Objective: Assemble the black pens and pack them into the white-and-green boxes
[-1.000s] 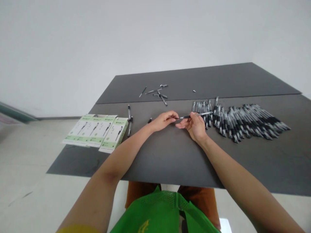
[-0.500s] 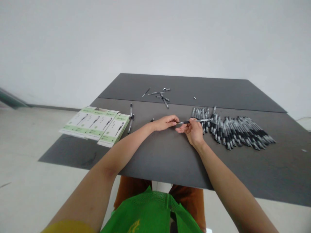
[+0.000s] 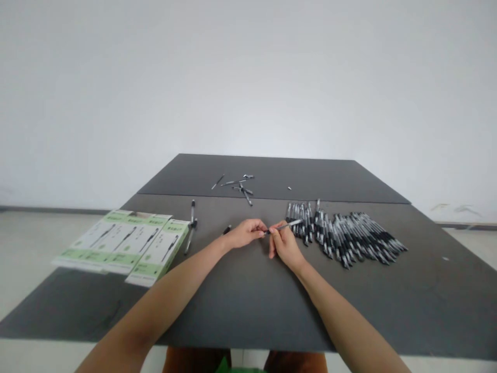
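Pinching a pale-barrelled pen (image 3: 290, 224) between thumb and fingers, the right grip (image 3: 286, 243) in the head view is holding it at a slant. The pen's pale end is sticking out to the right of this grip, while its dark end is pointing at the left grip (image 3: 248, 232). The left grip is clasping that dark end with its thumb and fingertips; whether a separate cap is sitting there, the view is leaving too small to tell. So the pen is lying between the two grips, just above the worktop (image 3: 248, 305).

Just beyond and to the right of the right grip, a row of pens (image 3: 302, 220) is lying side by side, and farther right a larger heap of pens (image 3: 357, 235) is spreading out in a fan. Just behind the left grip, near its wrist, a dark-ended pen (image 3: 227, 229) is showing partly. Farther left of that grip, two pens (image 3: 189, 239) are lying nearly end to end, and beside them printed boxes (image 3: 116, 238) in green and white are overlapping one another.

Beyond both grips, toward the far side, a loose cluster of pens (image 3: 247, 194) and thin rods (image 3: 218, 181) is lying scattered, with a small pale piece (image 3: 289, 188) resting apart to its right.
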Demonstrator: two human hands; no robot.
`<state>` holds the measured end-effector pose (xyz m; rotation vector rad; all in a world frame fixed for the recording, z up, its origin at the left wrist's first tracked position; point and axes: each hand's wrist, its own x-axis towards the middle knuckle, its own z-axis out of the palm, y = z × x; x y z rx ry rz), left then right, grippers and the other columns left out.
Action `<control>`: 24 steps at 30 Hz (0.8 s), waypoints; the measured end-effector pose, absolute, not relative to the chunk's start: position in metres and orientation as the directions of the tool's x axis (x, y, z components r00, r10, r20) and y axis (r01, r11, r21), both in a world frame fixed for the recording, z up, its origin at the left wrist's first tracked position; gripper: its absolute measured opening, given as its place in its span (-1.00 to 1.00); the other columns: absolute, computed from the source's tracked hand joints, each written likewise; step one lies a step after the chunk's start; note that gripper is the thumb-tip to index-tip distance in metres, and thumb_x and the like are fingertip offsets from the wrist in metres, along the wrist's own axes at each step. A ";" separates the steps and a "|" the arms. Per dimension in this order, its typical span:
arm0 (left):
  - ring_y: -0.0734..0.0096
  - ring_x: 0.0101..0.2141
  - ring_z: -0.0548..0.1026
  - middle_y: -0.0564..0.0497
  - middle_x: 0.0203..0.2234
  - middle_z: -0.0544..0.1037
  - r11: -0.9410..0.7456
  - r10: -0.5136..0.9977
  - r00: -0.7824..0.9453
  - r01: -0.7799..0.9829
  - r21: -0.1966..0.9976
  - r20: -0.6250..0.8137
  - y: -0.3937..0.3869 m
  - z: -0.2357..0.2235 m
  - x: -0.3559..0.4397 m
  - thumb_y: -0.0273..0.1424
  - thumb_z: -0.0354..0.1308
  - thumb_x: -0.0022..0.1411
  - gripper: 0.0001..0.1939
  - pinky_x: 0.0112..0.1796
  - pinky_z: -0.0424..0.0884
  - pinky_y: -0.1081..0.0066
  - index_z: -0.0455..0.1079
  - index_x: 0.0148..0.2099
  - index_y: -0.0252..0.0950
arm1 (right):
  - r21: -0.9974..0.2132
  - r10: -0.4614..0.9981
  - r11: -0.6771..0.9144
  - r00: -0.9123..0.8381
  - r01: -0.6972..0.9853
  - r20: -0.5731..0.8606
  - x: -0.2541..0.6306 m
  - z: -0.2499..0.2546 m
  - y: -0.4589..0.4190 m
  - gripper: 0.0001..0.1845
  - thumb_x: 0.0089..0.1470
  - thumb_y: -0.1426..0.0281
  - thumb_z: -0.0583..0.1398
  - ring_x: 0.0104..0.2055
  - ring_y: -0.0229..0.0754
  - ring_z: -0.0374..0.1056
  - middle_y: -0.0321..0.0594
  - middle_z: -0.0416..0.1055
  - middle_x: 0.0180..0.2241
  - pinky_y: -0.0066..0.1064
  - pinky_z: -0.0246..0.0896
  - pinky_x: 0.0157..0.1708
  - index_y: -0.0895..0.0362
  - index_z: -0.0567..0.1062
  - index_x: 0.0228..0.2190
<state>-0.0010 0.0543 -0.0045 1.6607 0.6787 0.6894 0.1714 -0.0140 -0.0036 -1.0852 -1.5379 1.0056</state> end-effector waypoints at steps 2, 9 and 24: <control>0.52 -0.41 0.41 0.05 -0.47 0.48 -0.131 0.762 0.643 0.033 0.991 0.080 0.053 -0.004 0.000 -0.06 0.36 -0.01 -0.52 -0.28 0.30 0.46 0.41 -0.30 -0.40 | -0.956 0.964 0.254 -0.120 0.143 0.238 0.170 -0.002 -0.013 -0.67 0.28 0.04 -0.04 -0.78 -0.29 0.20 -0.53 0.28 -0.78 -0.54 0.08 -0.69 0.04 0.12 -0.27; 0.59 -0.51 0.34 0.02 -0.40 0.49 -0.234 0.799 0.585 0.084 0.969 0.142 0.048 -0.001 0.005 -0.07 0.24 0.12 -0.38 -0.44 0.28 0.51 0.36 0.08 -0.41 | -0.971 0.975 0.171 0.111 0.166 0.190 0.162 0.008 -0.014 -0.55 0.17 -0.08 0.04 -0.80 -0.33 0.11 -0.54 0.16 -0.81 -0.54 -0.06 -0.74 0.04 0.17 -0.40; 0.29 -0.19 0.53 -0.03 -0.24 0.58 -0.712 0.686 0.684 0.562 0.421 0.249 0.031 0.007 0.005 -0.34 0.15 0.25 -0.72 -0.14 0.38 0.33 0.47 0.00 -0.26 | -0.016 0.952 -0.274 0.269 0.961 -0.148 0.169 0.062 0.071 -0.52 0.10 0.12 0.25 0.01 0.12 0.46 0.29 0.52 -0.15 -0.19 0.33 -0.08 0.29 0.57 -0.15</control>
